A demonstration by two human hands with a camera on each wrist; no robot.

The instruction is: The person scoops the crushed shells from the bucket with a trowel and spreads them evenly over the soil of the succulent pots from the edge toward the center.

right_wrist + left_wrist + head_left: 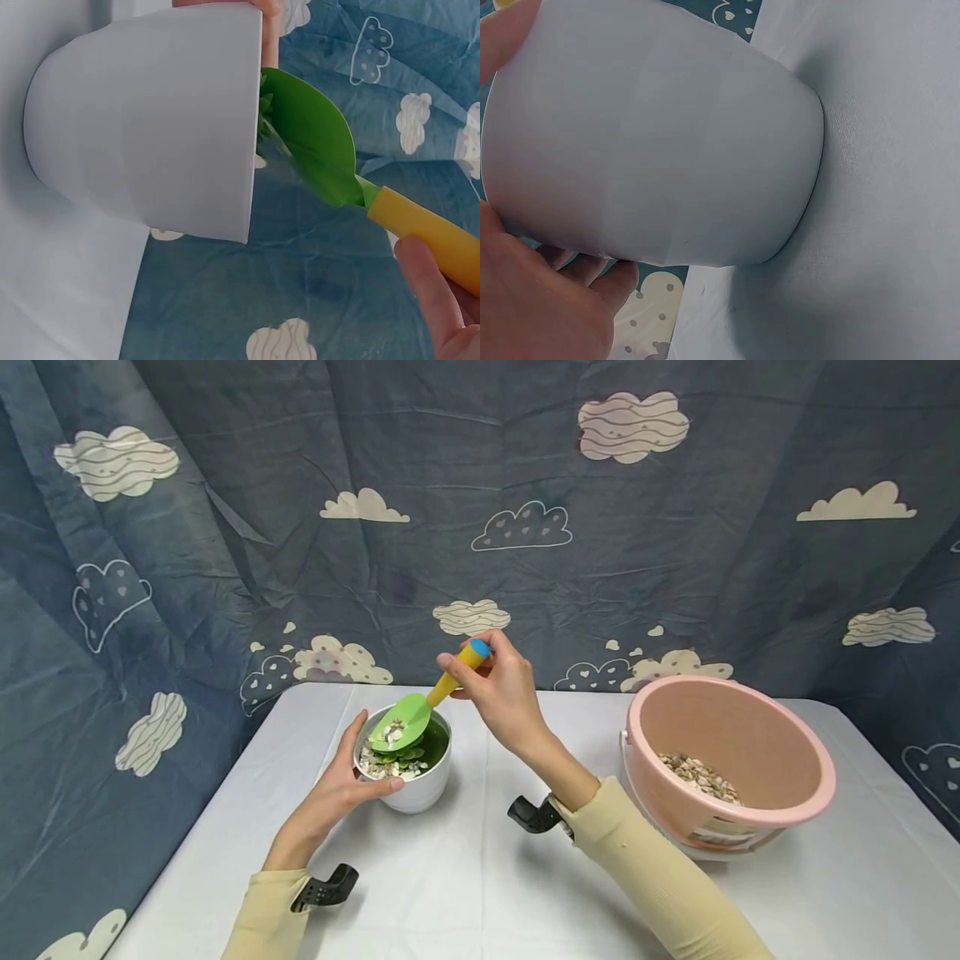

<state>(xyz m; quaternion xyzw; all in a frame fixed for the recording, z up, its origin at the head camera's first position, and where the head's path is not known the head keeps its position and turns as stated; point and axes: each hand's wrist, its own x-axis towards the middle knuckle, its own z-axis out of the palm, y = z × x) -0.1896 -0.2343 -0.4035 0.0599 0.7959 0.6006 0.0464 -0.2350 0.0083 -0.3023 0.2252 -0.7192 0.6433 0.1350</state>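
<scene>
1. So, white pot [422, 792] sits near the counter's [480, 877] back edge, well apart from pink bucket [738, 739].
2. Left hand [341, 787] grips pot; right hand [504, 693] holds scoop [414, 712] tilted over it.
3. Scoop's green, yellow handle [453, 681], pale chips [393, 732] aboard.

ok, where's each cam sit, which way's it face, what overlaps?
Head: on the head, facing forward-down at white round pot and pink plastic bucket; left hand, right hand, cream sleeves show.
Left wrist: on that wrist, facing the pot's side; part of left hand shows.
Right wrist: on that wrist, facing pot and green scoop with yellow handle; parts of both hands show.
Wrist views share the pot.
</scene>
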